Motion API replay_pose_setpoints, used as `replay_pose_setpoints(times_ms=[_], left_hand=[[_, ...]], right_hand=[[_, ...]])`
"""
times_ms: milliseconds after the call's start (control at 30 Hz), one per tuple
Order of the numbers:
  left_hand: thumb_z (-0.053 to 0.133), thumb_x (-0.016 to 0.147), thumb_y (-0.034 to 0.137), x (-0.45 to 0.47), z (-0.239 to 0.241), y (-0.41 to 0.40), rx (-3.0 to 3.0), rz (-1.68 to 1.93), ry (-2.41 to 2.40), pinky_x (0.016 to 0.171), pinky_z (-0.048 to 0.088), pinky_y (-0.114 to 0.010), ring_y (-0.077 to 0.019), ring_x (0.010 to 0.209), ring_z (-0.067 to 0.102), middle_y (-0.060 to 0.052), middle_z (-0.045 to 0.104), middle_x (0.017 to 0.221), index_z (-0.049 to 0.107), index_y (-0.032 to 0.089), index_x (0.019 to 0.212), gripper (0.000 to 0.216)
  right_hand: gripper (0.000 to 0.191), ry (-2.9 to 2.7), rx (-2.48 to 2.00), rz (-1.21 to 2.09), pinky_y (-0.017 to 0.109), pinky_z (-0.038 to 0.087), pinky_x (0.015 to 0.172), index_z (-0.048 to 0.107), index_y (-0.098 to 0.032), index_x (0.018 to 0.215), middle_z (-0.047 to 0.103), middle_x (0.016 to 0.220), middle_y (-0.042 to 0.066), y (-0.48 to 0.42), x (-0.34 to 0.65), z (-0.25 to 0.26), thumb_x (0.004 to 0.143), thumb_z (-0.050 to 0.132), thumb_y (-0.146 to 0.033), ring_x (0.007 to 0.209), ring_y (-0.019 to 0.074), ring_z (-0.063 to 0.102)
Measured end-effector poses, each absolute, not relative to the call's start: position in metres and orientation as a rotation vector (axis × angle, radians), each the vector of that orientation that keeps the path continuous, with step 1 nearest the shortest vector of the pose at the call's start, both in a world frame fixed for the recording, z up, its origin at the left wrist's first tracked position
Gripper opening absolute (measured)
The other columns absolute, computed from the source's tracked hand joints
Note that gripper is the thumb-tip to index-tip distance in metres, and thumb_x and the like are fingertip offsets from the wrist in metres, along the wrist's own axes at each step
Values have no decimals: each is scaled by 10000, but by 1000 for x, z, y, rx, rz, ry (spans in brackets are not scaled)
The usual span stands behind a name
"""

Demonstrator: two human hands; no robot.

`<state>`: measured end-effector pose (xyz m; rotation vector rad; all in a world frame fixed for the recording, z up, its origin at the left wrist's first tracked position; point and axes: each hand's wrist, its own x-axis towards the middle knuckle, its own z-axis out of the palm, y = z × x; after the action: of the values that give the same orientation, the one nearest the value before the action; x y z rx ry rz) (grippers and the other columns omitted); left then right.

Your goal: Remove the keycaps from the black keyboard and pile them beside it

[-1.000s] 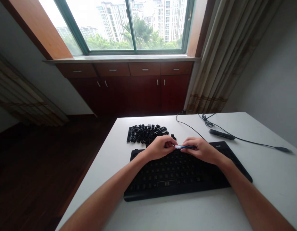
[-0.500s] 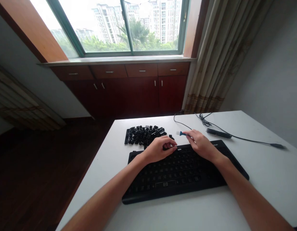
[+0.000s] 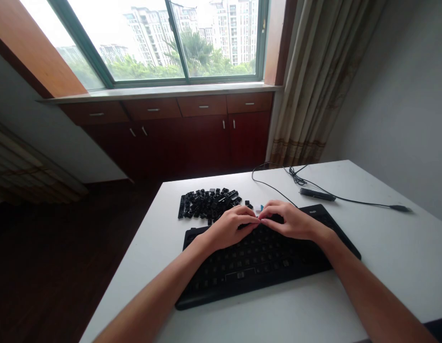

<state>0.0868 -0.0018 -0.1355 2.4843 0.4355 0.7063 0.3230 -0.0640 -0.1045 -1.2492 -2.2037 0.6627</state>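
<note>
A black keyboard [image 3: 256, 281] with its keycaps off lies under both hands. Over its back edge, my left hand [image 3: 232, 226] is closed in a pinch, thumb against fingertips; whatever may be between them is too small to see. My right hand [image 3: 287, 218] meets it there, its thumb and index fingertips pinched together by the left fingertips. From behind the right fingers pokes a small brush [image 3: 259, 208], pale bristles to the left and a bit of blue showing; the hand hides the rest. A pile of loose black keycaps [image 3: 208, 204] lies beyond the left hand.
The white table [image 3: 145, 247] carries all of this. A black cable [image 3: 344, 198] with a connector runs across its right rear, past a dark elongated object [image 3: 316, 194]. Red-brown cabinets [image 3: 202, 143] stand below the window, with a curtain [image 3: 299, 95] to the right.
My right hand has moved down and left to meet my left hand, and the brush is now mostly covered by its fingers. The view has shifted slightly right.
</note>
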Motion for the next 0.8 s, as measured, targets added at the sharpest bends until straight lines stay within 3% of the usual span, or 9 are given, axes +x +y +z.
replay_pose_setpoints(times_ms=[233,500,700,800], left_hand=[[579,989,258,87,-136,-2,2489,724,458,906,538,-314,-182,1004,646,-73,694,1096,760,241,1114,221],[612,967,269,88,-137,1,2395,746,498,876,557,-300,-172,949,672,-70,703,1058,781,226,1041,190],[606,968,279,87,-138,2,2339,749,544,788,574,-269,-149,867,686,-67,711,1092,751,236,1133,224],[612,962,267,87,-137,2,2329,749,536,834,580,-280,-170,939,700,-69,731,1095,771,233,1082,201]], right_hand=[[165,-2166,-1270,691,304,518,854,741,-236,1027,685,992,29,-61,326,-111,877,745,-302,930,184,650],[158,-2131,-1282,668,302,523,839,783,-255,999,684,970,29,-58,327,-118,890,737,-360,871,175,671],[176,-2097,-1271,654,307,536,837,789,-253,1021,698,984,41,-57,329,-123,917,702,-364,870,178,684],[183,-2095,-1228,644,322,539,888,775,-253,1068,715,1055,50,-57,326,-122,917,703,-326,931,187,692]])
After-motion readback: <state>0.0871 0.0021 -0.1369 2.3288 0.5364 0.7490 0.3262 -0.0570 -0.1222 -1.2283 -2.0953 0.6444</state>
